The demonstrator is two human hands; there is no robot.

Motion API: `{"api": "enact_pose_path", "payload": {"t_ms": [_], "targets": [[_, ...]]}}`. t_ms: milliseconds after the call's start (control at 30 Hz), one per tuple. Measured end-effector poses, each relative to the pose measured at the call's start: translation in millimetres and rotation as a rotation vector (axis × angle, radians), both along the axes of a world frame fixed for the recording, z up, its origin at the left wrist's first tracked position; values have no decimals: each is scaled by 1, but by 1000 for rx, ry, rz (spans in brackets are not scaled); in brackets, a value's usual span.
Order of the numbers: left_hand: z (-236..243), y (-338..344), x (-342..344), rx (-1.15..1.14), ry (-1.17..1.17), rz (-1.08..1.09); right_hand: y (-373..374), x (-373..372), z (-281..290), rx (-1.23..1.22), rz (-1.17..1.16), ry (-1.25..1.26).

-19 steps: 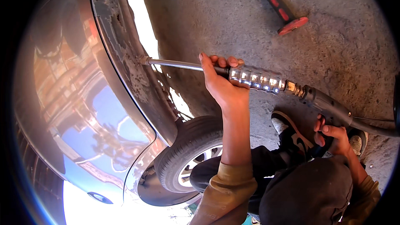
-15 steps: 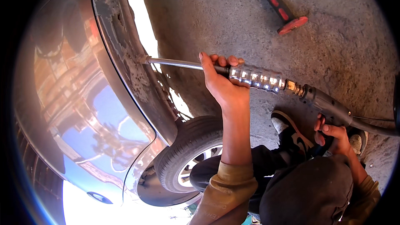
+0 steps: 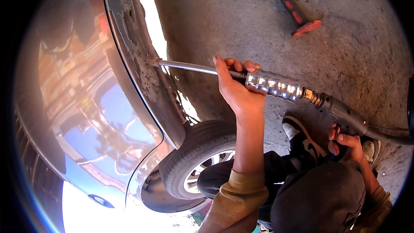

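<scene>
A slide-hammer dent puller (image 3: 343,114) with a pistol-shaped black body lies across the view, its steel rod reaching left. The rod's tip meets the scraped, bare-metal sill (image 3: 148,75) of a car. My left hand (image 3: 241,90) is wrapped around the tool's shaft at the ribbed chrome weight (image 3: 276,85), thumb pointing up along the near side. Closed around the pistol grip, my right hand (image 3: 348,144) sits below the rear of the body. Most of the grip is hidden by its fingers.
A glossy car door (image 3: 86,116) fills the left side, with a wheel (image 3: 196,159) below the sill. A chisel with a red-and-black hand guard (image 3: 297,15) lies on the concrete floor (image 3: 345,56). A thick cable (image 3: 388,136) trails right. My knees and shoes are below.
The puller and both hands appear slightly further right, along with a small shift of the whole view. The rod's tip stays against the sill, and both grips are unchanged.
</scene>
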State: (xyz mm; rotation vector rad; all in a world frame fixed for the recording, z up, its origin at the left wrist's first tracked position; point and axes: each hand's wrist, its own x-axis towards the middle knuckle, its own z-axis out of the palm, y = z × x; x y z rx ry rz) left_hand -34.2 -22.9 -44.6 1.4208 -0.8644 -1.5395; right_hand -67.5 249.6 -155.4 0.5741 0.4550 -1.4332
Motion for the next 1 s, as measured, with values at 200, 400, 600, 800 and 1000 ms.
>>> {"api": "enact_pose_path", "payload": {"t_ms": [200,400,600,800,1000], "targets": [[0,3,-3,-41,-29,-23,4,2,2,39,-4,-19],[2,-2,-5,-25,21,-9,-2,-5,8,29,6,-14],[4,-3,-6,-35,8,-5,-4,-5,7,20,13,-6],[7,2,-5,-50,35,-14,1,-5,8,11,22,-5],[-1,2,-10,-14,50,5,8,-8,7,-49,-3,-80]]}}
